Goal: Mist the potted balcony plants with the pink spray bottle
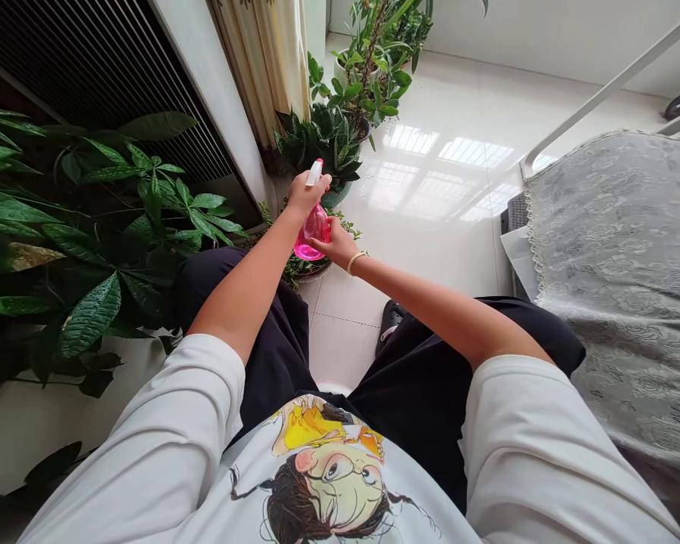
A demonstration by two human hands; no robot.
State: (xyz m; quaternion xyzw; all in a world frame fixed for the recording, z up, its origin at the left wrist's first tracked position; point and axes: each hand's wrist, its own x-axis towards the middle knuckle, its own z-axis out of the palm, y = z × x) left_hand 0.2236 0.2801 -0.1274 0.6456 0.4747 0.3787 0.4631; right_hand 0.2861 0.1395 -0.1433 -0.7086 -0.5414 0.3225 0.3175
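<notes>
A pink see-through spray bottle (pixel 313 236) with a white trigger head is held out in front of me between both hands. My left hand (pixel 304 195) wraps round its neck, just below the white head. Lower down, my right hand (pixel 340 243) grips the side of the bottle, with a pale bracelet at the wrist. Beyond the spray head sits a potted plant with thick dark leaves (pixel 326 143). Under the bottle stands a low pot of small-leaved plants (pixel 311 273), partly covered by the bottle and my hands.
Large leafy plants (pixel 91 302) with wet-looking leaves crowd the left, before a dark slatted panel (pixel 107 68). A cream curtain (pixel 266 60) hangs behind the pots. More potted greenery (pixel 374 83) stands farther back. On the right is a table with a grey patterned cloth (pixel 617 227).
</notes>
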